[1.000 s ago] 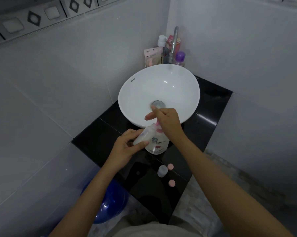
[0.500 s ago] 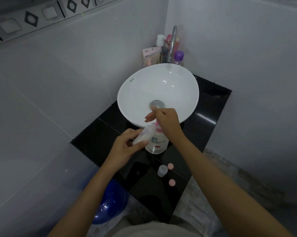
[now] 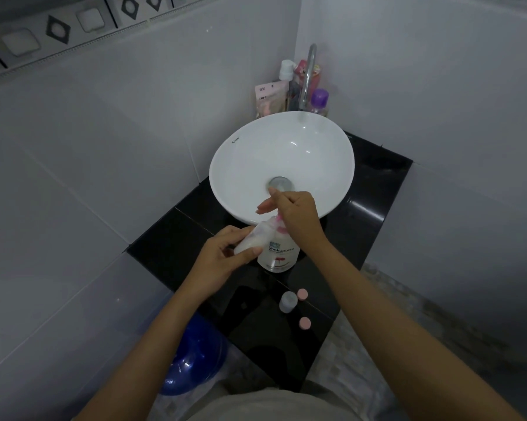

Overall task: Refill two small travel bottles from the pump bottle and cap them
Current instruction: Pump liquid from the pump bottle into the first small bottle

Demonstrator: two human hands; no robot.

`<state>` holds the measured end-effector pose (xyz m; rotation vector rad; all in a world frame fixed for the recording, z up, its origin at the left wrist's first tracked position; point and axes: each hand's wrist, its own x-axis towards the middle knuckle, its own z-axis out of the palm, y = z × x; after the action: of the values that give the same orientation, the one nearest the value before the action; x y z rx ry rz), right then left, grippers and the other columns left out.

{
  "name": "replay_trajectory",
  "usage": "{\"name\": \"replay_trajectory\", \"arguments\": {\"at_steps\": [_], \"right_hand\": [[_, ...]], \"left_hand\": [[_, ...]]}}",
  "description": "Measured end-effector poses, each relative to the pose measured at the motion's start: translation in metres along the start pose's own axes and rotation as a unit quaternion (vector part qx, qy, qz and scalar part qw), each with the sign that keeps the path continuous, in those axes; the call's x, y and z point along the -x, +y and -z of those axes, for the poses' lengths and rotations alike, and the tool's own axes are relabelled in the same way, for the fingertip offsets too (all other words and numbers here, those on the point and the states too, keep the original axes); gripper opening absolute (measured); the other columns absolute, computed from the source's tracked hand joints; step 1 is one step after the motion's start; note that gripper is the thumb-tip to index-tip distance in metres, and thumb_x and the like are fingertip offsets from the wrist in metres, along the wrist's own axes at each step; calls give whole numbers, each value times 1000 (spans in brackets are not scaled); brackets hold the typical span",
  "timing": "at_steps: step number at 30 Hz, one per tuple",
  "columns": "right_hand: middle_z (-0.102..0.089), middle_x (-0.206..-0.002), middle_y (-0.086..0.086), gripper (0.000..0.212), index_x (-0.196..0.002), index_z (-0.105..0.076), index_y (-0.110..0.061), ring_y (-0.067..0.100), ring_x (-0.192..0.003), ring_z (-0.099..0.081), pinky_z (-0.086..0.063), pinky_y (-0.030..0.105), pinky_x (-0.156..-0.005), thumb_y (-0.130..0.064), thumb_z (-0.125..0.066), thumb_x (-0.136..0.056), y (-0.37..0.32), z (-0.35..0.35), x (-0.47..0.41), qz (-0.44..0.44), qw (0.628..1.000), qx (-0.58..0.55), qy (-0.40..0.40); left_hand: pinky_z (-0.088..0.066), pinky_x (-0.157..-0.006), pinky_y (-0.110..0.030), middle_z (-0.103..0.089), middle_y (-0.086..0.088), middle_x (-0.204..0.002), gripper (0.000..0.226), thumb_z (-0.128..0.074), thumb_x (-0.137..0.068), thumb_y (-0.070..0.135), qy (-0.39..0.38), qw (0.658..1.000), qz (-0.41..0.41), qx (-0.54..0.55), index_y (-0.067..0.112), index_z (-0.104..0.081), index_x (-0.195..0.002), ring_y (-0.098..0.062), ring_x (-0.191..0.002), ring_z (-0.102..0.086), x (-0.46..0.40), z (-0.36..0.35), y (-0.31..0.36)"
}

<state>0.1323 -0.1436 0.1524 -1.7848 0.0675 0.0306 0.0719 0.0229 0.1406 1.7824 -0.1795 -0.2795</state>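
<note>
My left hand [image 3: 222,259] grips a small clear travel bottle [image 3: 257,236], tilted with its mouth up against the pink pump nozzle [image 3: 278,223]. The white pump bottle [image 3: 279,256] with a red mark on its label stands on the black counter [image 3: 362,226] just in front of the basin. My right hand [image 3: 297,216] rests on top of the pump head, fingers partly spread, and hides most of it. A second small travel bottle [image 3: 287,301] stands uncapped nearer to me. Two pink caps [image 3: 302,294] [image 3: 305,323] lie beside it on the counter.
A white bowl basin [image 3: 256,156] with a metal drain sits behind the pump bottle. A chrome tap [image 3: 308,74] and several toiletry bottles [image 3: 319,101] crowd the back corner. Grey tiled walls close in left and right. A blue round object [image 3: 195,360] lies on the floor below the counter's left edge.
Almost nothing has moved. Both hands stay at the pump bottle, the small bottle still at the nozzle; the view shifted slightly.
</note>
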Motion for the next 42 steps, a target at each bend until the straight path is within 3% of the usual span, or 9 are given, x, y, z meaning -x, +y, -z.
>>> {"name": "replay_trajectory", "arguments": {"at_steps": [3,6,10,13,18,26,33,38,42], "right_hand": [[-64,-53,-19,39,-79,-76,-1,-5,-54,-56,-42,9,-51,-24,-49,-97,6,-1,3,22,1000,21,4],[-70,-65,-8,39,-75,-75,-4,-1,-59,-60,-46,15,-56,-25,-51,-96,5,0,2,10,1000,23,-4],[-74,-72,7,35,-70,-73,-8,24,-77,-71,-52,26,-62,-27,-55,-93,-4,4,-3,-13,1000,2,-19],[-74,-72,4,38,-73,-73,-5,14,-72,-68,-50,21,-60,-29,-52,-94,-3,3,-2,-1,1000,-8,-8],[-63,-52,-19,39,-77,-76,-6,-3,-54,-55,-43,16,-57,-27,-50,-96,10,-1,4,15,999,40,11],[-75,-79,-1,38,-80,-75,-6,1,-66,-61,-47,22,-51,-33,-52,-94,-7,2,2,-23,1000,3,-4],[-58,-47,-27,37,-85,-76,-3,-6,-53,-55,-41,16,-54,-25,-48,-97,4,0,7,9,999,38,7],[-73,-73,-4,36,-74,-74,-9,5,-69,-62,-46,23,-54,-30,-51,-95,3,-1,2,-26,1000,13,-8],[-74,-81,6,38,-76,-73,-5,8,-71,-61,-46,21,-50,-30,-52,-94,-4,0,0,-27,1000,1,-16]], "left_hand": [[-52,-76,-24,-57,-9,-105,39,-63,-74,38,-5,1000,4,-7,34,-62,-114,-11,-90,-58,0,0,-2],[-52,-75,-21,-57,-9,-106,38,-64,-77,34,-8,1000,5,-6,33,-62,-115,-8,-89,-58,0,2,-3],[-52,-74,-18,-56,-14,-106,48,-65,-76,32,-3,1000,-2,18,20,-62,-122,-8,-86,-58,0,1,0],[-51,-73,-16,-57,-13,-106,50,-64,-75,34,1,1000,0,20,20,-61,-122,-9,-86,-59,-1,1,2],[-50,-71,-12,-56,-13,-106,34,-63,-83,22,-5,1000,0,4,25,-63,-116,-3,-84,-59,0,0,-2],[-49,-72,-11,-55,-16,-109,40,-62,-85,14,-3,1000,0,19,18,-59,-124,-2,-86,-58,1,0,4],[-50,-71,-11,-55,-15,-107,35,-63,-84,16,-17,1000,5,11,26,-61,-118,0,-83,-57,-1,1,0],[-48,-70,-9,-58,-12,-106,36,-65,-83,17,-9,1000,1,-5,27,-60,-117,2,-82,-58,0,1,1],[-47,-68,-7,-62,-13,-106,41,-69,-80,15,8,1000,-15,-23,20,-61,-120,0,-83,-60,-2,-2,3]]}}
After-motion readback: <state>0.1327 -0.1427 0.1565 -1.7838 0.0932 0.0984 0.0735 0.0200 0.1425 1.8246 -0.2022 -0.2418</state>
